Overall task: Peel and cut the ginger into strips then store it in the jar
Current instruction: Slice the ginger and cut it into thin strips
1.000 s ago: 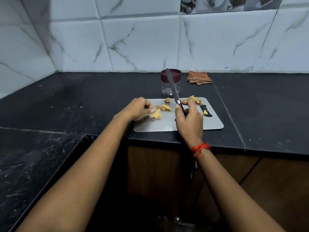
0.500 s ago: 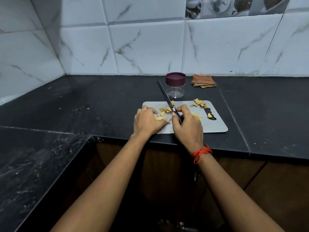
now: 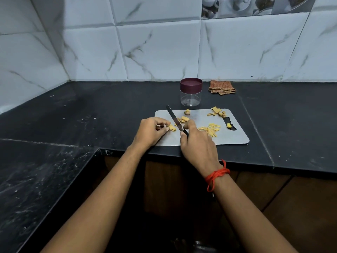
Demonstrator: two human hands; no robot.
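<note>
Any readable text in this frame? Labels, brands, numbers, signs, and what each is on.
No readable text anywhere.
The jar and its maroon lid: no label visible.
The cutting board and knife: no brand mark visible.
The folded cloth: check pattern only.
The picture tile on the wall: crockery image, no lettering visible.

left grip [image 3: 152, 131] pinching, right grip [image 3: 197, 143] clenched

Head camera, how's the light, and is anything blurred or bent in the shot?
Head view: dim, cool light; the cupboard under the black counter sinks into shadow; soft sheen on the wall tiles; wide-angle distortion tilts the tile lines at the edges; ginger strips and knife look sharp.
</note>
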